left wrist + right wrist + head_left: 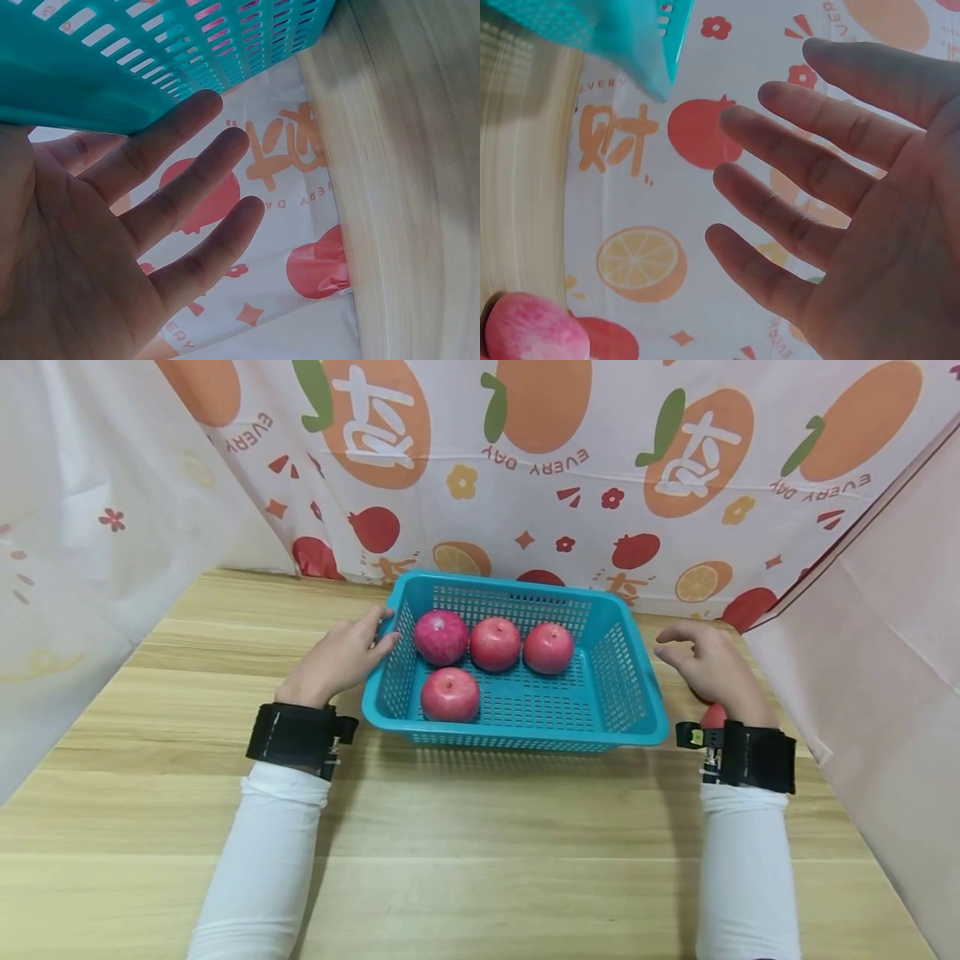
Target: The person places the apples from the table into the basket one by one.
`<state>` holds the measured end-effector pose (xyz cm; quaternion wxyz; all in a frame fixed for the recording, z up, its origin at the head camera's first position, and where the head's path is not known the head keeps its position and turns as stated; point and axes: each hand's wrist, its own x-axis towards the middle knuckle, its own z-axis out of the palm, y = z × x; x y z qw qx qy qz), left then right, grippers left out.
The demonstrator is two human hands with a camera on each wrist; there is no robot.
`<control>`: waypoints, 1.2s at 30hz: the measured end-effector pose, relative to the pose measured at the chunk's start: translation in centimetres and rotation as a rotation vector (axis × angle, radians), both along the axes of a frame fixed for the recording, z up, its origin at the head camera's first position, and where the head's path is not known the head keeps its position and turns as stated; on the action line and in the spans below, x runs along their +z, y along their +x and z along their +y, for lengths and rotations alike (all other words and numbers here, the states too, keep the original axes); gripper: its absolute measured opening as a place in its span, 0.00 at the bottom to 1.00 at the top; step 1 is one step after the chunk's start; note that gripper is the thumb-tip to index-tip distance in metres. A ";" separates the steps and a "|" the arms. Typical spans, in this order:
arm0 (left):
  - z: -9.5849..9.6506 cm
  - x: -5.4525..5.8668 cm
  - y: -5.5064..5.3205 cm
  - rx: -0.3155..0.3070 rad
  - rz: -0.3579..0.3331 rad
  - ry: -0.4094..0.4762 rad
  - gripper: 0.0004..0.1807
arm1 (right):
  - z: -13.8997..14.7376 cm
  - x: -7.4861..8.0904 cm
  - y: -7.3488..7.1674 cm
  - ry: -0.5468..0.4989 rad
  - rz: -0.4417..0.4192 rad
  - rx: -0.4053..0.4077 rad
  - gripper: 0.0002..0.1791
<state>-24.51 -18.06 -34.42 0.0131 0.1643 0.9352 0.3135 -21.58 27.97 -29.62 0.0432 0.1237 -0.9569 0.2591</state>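
A teal plastic basket (517,735) with slotted walls sits on the table. Inside are three red apples: one in the middle of the back row (495,644), one to its right (548,648) and one in front (450,695). A magenta round fruit (441,637) with a pale top lies at the back left. My left hand (330,660) touches the basket's left rim, with straight, spread fingers (202,180) just below it in the left wrist view. My right hand (712,668) hovers beyond the right rim with nothing in it, its fingers (795,165) loosely spread.
Beneath my right hand a pinkish-red round fruit (536,328) rests on the wooden table (525,860), mostly covered by the wrist in the head view. A fruit-printed curtain (465,485) hangs right behind the basket. Pale cloth walls (885,635) stand on both sides.
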 end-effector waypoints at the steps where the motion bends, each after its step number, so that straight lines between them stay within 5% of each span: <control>1: 0.0 0.0 0.0 0.000 0.000 -0.001 0.29 | 0.2 -0.1 0.0 -0.003 0.001 -0.003 0.19; 10: 0.0 0.0 -0.1 0.007 -0.010 -0.002 0.29 | 1.6 -0.7 0.3 -0.012 0.044 -0.017 0.17; 36: 0.1 -0.1 -0.1 0.004 -0.005 -0.002 0.29 | 5.4 -2.0 1.5 -0.004 -0.034 -0.124 0.21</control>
